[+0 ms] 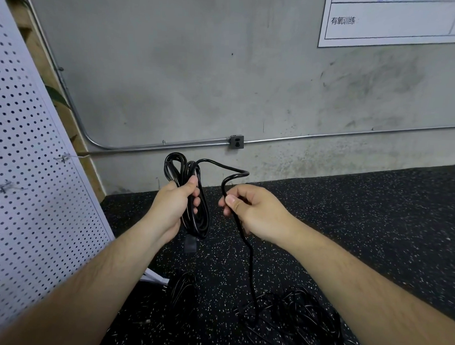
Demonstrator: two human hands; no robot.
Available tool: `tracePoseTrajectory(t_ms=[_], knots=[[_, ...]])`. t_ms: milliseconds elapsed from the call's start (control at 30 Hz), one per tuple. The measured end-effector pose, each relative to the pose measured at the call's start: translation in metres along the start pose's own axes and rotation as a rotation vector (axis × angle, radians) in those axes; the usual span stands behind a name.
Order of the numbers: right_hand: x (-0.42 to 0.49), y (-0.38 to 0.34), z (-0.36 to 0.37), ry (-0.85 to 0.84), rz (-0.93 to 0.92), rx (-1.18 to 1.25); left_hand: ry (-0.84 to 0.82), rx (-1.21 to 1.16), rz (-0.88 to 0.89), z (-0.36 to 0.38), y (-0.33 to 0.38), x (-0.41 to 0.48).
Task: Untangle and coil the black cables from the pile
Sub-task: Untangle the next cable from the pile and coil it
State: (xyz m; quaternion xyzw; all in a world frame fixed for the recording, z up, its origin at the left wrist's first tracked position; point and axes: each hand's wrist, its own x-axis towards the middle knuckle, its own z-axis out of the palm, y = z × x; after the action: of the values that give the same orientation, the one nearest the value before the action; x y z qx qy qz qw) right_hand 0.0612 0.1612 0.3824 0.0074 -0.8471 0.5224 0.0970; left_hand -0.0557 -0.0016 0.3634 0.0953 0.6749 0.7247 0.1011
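My left hand point(173, 207) grips a coil of black cable point(202, 218) with several loops, held upright in front of me; a black plug point(190, 245) hangs below the hand. From the coil's top the same cable arcs right to my right hand point(253, 212), which pinches it between thumb and fingers. Below that hand the loose cable run point(251, 264) drops down to a tangled pile of black cables point(293, 321) on the floor. A second, smaller bundle of black cable point(182, 287) lies on the floor at lower centre-left.
The floor is black speckled rubber matting point(362, 230). A white perforated board point(30, 176) leans at the left. A grey concrete wall point(199, 79) with a metal conduit and an outlet box point(236, 142) stands ahead. A white poster point(394, 23) hangs at upper right.
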Motion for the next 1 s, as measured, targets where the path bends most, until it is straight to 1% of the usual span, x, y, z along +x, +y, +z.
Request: tracePoseTrajectory(t_ms=[167,267,367,433,533,700,833,900,1000], knots=[[0.001,0.003,-0.004,0.047,-0.018,-0.158,0.0,0.009,0.003,0.0,-0.001,0.0],[0.002,-0.002,-0.006,-0.002,-0.002,-0.283,-0.038,0.024,0.007,0.0,-0.001,-0.001],[0.005,0.0,-0.011,-0.058,0.041,-0.486,-0.052,-0.037,0.014,0.0,0.005,-0.004],[0.009,0.007,-0.012,-0.034,0.09,-0.56,-0.063,-0.052,0.03,-0.002,0.008,-0.005],[0.012,0.016,-0.015,0.011,0.183,-0.605,-0.088,-0.014,0.044,-0.004,0.01,-0.006],[0.017,0.02,-0.02,0.054,0.263,-0.49,-0.104,0.025,0.053,-0.003,0.007,-0.008],[0.019,0.018,-0.02,0.162,0.299,-0.438,-0.134,0.069,0.048,-0.004,0.007,-0.009],[0.019,0.016,-0.021,0.2,0.347,-0.339,-0.14,0.102,0.051,-0.003,0.006,-0.011],[0.018,0.012,-0.021,0.237,0.415,-0.074,-0.13,0.17,0.073,0.002,0.002,-0.012]])
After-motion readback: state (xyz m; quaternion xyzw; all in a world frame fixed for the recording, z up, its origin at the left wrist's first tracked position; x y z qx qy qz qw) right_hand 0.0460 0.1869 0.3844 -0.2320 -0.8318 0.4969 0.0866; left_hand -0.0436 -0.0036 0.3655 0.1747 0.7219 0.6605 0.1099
